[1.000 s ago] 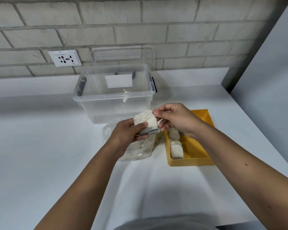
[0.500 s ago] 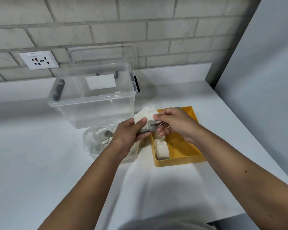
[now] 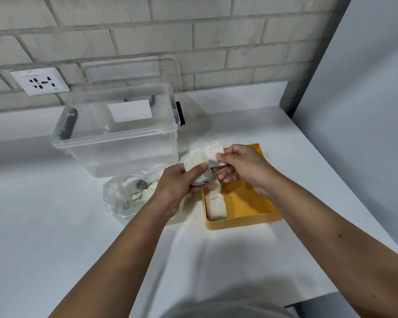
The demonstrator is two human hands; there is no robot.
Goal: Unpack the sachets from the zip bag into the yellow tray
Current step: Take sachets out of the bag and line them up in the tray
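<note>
A clear zip bag [image 3: 124, 198] with several white sachets inside lies on the white counter, in front of the clear box. The yellow tray [image 3: 246, 203] sits to its right, with white sachets [image 3: 216, 203] lined along its left side. Above the tray's left edge both hands grip a small bundle of white sachets [image 3: 205, 154]. My left hand [image 3: 179, 184] pinches the bundle's lower part, where something grey shows. My right hand [image 3: 244, 166] pinches its upper right corner.
A clear plastic storage box [image 3: 115, 143] stands behind the bag, its lid [image 3: 133, 72] leaning on the brick wall. A wall socket [image 3: 40, 81] is at the left. A grey panel [image 3: 365, 111] closes the right side; the counter edge runs at lower right.
The view shifted, so everything sits further right and lower in frame. Both hands keep hold of the sachet bundle, which has spread a little wider above the tray's left edge.
</note>
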